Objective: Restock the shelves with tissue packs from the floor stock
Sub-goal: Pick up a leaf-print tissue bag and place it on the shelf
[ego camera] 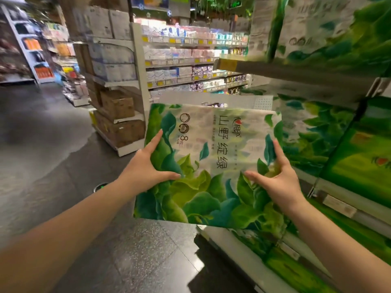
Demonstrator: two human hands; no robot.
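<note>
We grip the tissue pack [211, 163] between both hands: left hand [146, 168] and right hand [279, 178] pinch opposite edges. Pack's long axis points away from us; the shelf [296, 75] lies right, nearer our right hand.

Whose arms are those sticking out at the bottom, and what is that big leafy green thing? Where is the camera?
The camera sits on a person's head and looks down, so you see their own two bare arms. The left hand and the right hand grip the two sides of a big soft plastic tissue pack printed with green leaves. On the right are grey metal store shelves with more leafy green packs. Below is a dark speckled floor. Across the aisle stand brown cardboard boxes.
</note>
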